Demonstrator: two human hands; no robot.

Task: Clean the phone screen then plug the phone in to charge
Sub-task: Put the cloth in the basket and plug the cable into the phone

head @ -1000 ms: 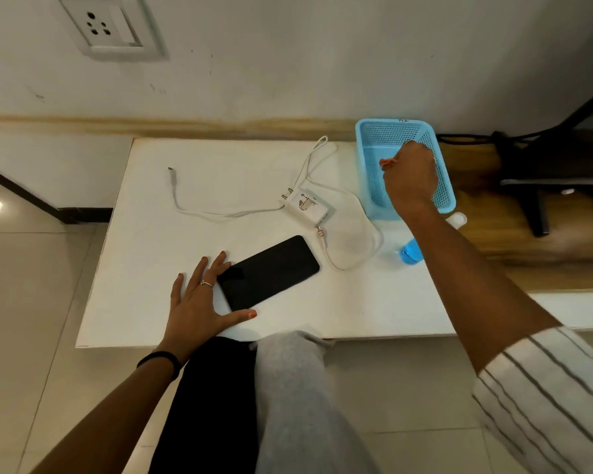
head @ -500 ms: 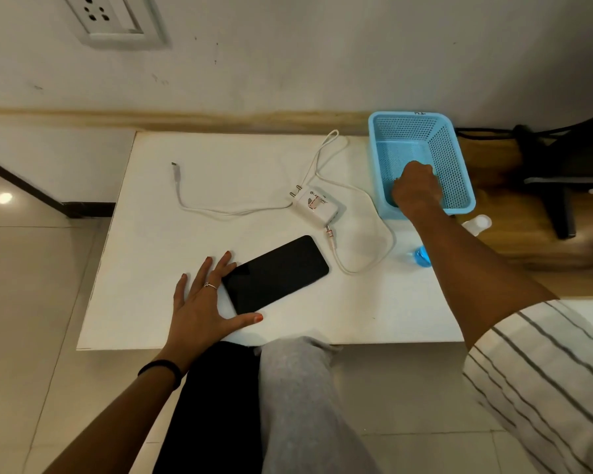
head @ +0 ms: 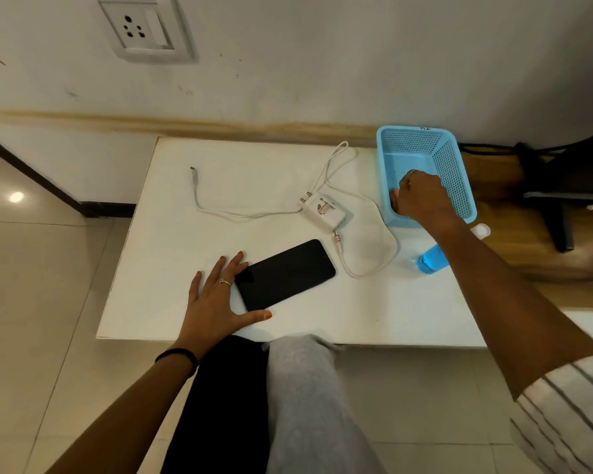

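A blue mesh basket (head: 452, 165) sits at the table's (head: 172, 254) far right corner, its right side overhanging onto a wooden ledge (head: 514, 268); a white cap (head: 480, 230) lies on that ledge just beside the basket's near corner; black stand legs (head: 558, 220) and a dark cable (head: 486, 150) occupy the ledge's far end; pale floor tiles (head: 42, 285) spread left of the table.

Black phone (head: 285, 274) flat, screen dark — unplugged white charger (head: 325, 212) beyond.

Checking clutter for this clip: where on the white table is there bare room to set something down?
Free: the table's near right, between phone and bottle; also the far left, beyond the left hand. Crowded: the middle, with charger and cable, up to the basket holding the right hand.
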